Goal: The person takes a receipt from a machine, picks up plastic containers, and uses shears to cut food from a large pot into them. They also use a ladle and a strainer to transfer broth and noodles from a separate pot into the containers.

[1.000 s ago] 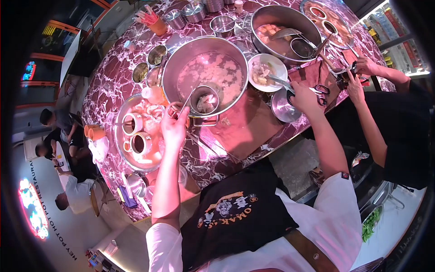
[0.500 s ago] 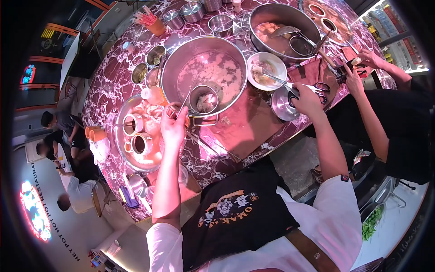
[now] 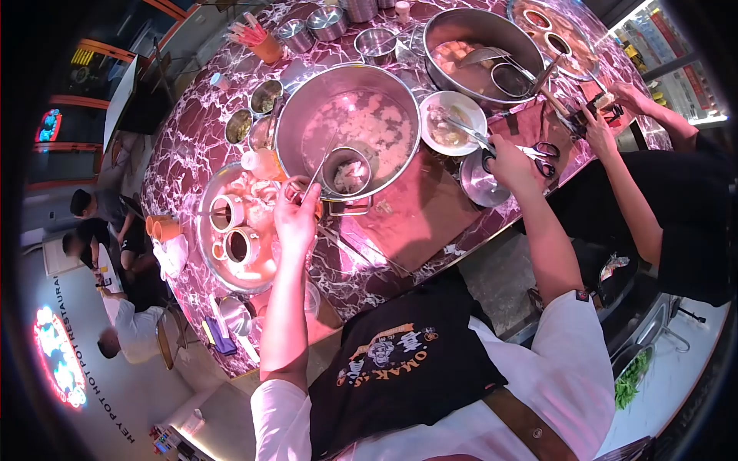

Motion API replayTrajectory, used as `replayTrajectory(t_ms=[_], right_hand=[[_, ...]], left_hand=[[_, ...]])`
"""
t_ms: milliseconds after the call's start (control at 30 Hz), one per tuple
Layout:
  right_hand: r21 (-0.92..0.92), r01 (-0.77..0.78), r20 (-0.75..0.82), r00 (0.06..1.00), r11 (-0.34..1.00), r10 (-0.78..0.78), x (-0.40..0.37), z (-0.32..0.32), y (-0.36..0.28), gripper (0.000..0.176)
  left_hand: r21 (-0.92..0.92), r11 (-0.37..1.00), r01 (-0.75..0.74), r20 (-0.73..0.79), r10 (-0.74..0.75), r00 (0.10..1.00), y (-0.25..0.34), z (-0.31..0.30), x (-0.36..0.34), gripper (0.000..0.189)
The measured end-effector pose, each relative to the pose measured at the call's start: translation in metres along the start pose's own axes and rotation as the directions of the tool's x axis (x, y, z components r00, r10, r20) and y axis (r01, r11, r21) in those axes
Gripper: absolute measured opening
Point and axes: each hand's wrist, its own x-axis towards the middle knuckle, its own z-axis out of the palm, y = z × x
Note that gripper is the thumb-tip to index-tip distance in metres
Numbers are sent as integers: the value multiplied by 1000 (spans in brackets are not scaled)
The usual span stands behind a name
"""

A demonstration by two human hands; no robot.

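Observation:
My left hand (image 3: 294, 215) is closed round the handle of a deep cup-shaped ladle (image 3: 346, 170). Pale pieces of food lie in the ladle, which rests inside the near rim of a big steel pot (image 3: 286, 100) of cloudy broth. My right hand (image 3: 509, 167) grips scissors (image 3: 473, 135) with black handles; their blades point into a white bowl (image 3: 478, 115) that holds pale food in liquid. Black-handled scissors (image 3: 546, 156) show just right of that hand. Under my right wrist is a round steel dish (image 3: 478, 183).
A second steel pot (image 3: 427, 46) with ladles stands at back right. On the left, a round tray (image 3: 201, 244) holds ceramic jars. Small steel bowls (image 3: 266, 95) and a bottle (image 3: 265, 163) flank the pot. Beside me, a co-worker's hands (image 3: 603, 131) hold a dark object.
My right hand has shifted slightly left, and the scissors sit at a steeper angle over the bowl. The left hand and ladle have hardly moved.

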Motion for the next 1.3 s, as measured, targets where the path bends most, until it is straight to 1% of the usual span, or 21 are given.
replayTrajectory(t_ms=[33, 133, 233, 333, 433, 533, 633, 667, 733, 767, 833, 867, 967, 1000, 1100, 1200, 1300], right_hand=[[25, 6, -18, 1000, 1000, -5, 1, 5, 5, 51], [112, 87, -138, 988, 990, -71, -10, 13, 21, 49], [202, 46, -101, 995, 978, -26, -18, 7, 33, 49], [343, 106, -154, 987, 933, -56, -27, 4, 39, 46], [427, 100, -142, 989, 899, -42, -31, 0, 39, 46], [480, 117, -147, 988, 869, -51, -40, -6, 31, 48], [509, 136, -111, 990, 850, -92, -45, -8, 24, 50], [499, 192, -123, 981, 845, -151, -44, -2, 24, 51], [493, 284, -145, 959, 823, -244, -58, -12, -11, 49], [485, 325, -158, 946, 812, -284, -65, -15, -30, 49], [446, 392, -151, 919, 804, -364, -66, 2, -52, 44], [407, 348, -61, 933, 845, -355, -74, -7, -72, 40], [344, 355, -123, 935, 869, -333, -79, -7, -72, 40], [334, 405, -208, 912, 851, -353, -76, -9, -60, 43], [106, 296, -252, 931, 949, -263, -62, -23, -17, 44], [-168, 162, -151, 970, 972, -188, -44, -35, -4, 43], [-168, 160, -82, 981, 973, -176, -20, -18, 6, 43]], left_hand=[[19, 1000, 6, -6, -6, 1000, -1, 0, 0, 19], [45, 999, 24, 2, -24, 1000, 0, -1, 0, 18], [67, 997, 45, 24, -46, 999, 5, -2, 1, 19], [79, 996, 39, 26, -41, 999, 2, -1, 4, 20], [50, 998, 37, 28, -38, 999, -3, -1, 6, 20], [20, 999, 26, 28, -26, 999, -4, 2, 6, 19], [-25, 1000, -10, 26, 11, 1000, -8, 3, 7, 19], [-22, 999, -27, 23, 28, 999, -8, 4, 6, 19], [17, 998, -60, 15, 60, 998, -8, 5, 5, 20], [0, 999, -51, 12, 51, 999, -8, 5, 5, 20], [-44, 998, -36, 17, 37, 999, -8, 8, 5, 21], [-23, 1000, -11, 18, 11, 1000, -4, 8, 3, 22], [10, 997, -70, 1, 70, 998, 0, 9, 2, 10], [10, 998, -67, 6, 67, 998, 0, 8, 2, 8], [40, 999, -31, 7, 31, 1000, 3, 5, -1, 7], [30, 999, 24, 27, -25, 999, -5, 2, 1, 23], [71, 997, -15, 27, 13, 1000, -5, 4, 2, 21]])
